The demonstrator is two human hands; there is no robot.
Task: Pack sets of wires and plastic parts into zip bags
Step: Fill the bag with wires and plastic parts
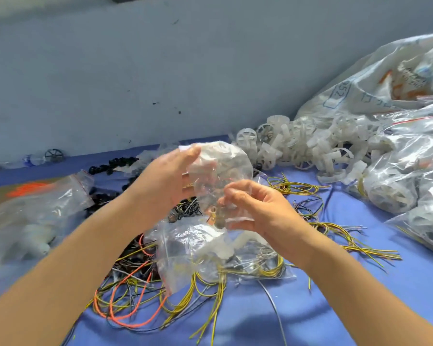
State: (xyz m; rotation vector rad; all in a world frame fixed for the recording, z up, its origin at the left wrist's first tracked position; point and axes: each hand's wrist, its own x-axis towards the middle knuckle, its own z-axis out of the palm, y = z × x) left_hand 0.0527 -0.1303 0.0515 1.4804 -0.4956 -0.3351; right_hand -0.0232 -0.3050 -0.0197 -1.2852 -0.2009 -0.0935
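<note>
Well behind the held zip bag (220, 166), sack (375, 71) reads "52"

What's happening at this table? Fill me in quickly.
A person holds a clear zip bag up over the blue table: the left hand grips its upper side, the right hand pinches its lower edge. Below them lie another bag, loose yellow-green wires and orange wires. A heap of white plastic wheels and filled bags sit at the right.
</note>
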